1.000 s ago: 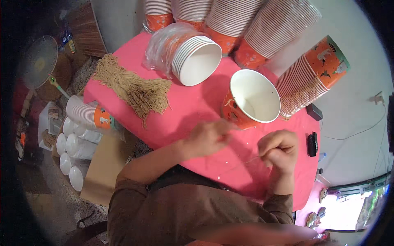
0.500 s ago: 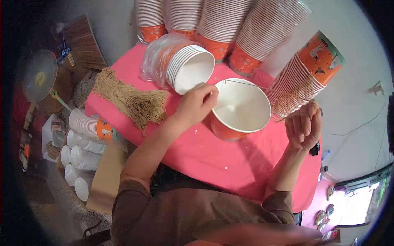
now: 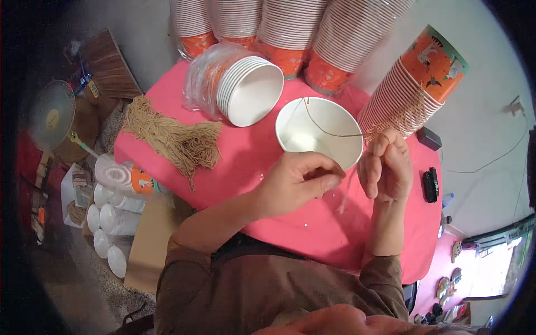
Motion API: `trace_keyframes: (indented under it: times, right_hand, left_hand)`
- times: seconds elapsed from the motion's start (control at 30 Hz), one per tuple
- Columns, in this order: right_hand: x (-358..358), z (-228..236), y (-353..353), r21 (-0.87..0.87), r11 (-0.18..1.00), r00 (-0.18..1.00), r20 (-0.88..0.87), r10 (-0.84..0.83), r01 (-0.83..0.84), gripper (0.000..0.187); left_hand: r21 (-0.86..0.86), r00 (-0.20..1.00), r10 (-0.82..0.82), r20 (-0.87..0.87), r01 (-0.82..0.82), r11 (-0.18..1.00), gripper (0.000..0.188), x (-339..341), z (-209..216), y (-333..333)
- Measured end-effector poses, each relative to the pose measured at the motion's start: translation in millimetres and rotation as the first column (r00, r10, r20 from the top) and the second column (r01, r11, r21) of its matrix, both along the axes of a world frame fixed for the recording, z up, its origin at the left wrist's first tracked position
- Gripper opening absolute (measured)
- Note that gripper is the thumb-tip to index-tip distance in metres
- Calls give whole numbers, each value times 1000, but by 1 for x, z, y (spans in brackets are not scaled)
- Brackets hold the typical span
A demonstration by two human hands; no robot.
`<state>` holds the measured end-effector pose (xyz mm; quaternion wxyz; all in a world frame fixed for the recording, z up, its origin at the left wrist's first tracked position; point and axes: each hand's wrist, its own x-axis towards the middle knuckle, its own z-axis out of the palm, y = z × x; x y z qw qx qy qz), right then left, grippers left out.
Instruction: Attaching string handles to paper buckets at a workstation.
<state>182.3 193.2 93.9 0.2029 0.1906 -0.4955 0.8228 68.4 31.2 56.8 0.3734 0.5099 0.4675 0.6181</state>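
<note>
A white-lined paper bucket (image 3: 318, 125) stands on the pink-covered table in front of me. A thin brown string (image 3: 329, 132) hangs in a curve from its far rim across its mouth to my right hand (image 3: 388, 164). That hand pinches the string at the bucket's right side. My left hand (image 3: 304, 184) is at the near side of the bucket, thumb and fingertips drawn together; what they hold, if anything, is too small to make out. A bundle of brown strings (image 3: 173, 139) lies at the left of the table.
Nested buckets in plastic (image 3: 245, 92) lie behind the string bundle. Tall bucket stacks (image 3: 290, 33) line the wall. A leaning orange-bottomed stack (image 3: 402, 97) at right has strings over it. A black object (image 3: 430, 185) sits at the right edge; a carton of white bowls (image 3: 117, 259) stands lower left.
My left hand has moved from the bucket's left rim toward me and right, to its near side. My right hand has moved left, closer to the bucket, and the string has gone from taut to slack.
</note>
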Motion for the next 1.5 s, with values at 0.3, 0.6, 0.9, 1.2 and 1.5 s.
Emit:
trace_keyframes:
  times: [0.3, 0.6, 0.9, 1.2, 1.5]
  right_hand:
    - [-6, -3, 2, -41, 999, 998, 57, 32, -29, 19]
    - [-14, -6, 12, -86, 994, 993, 102, -53, 62, 17]
    - [-15, -8, 21, -66, 993, 995, 52, -90, 93, 17]
    - [-10, -8, 30, 897, 40, 433, -173, -885, 441, 16]
    - [-1, 0, -1, 675, 737, 864, 348, -364, 38, 36]
  left_hand:
    - [28, 986, 13, 169, -18, 999, 24, 4, 0, 15]
    - [-89, 885, -65, 461, 119, 989, 18, -1, -1, 10]
    - [-148, 908, -95, 407, 168, 975, 16, -2, -11, 4]
    - [-161, 963, 250, -96, -263, 951, 16, -17, 5, -13]
    - [247, 596, 478, -645, -429, 869, 8, -12, 19, 3]
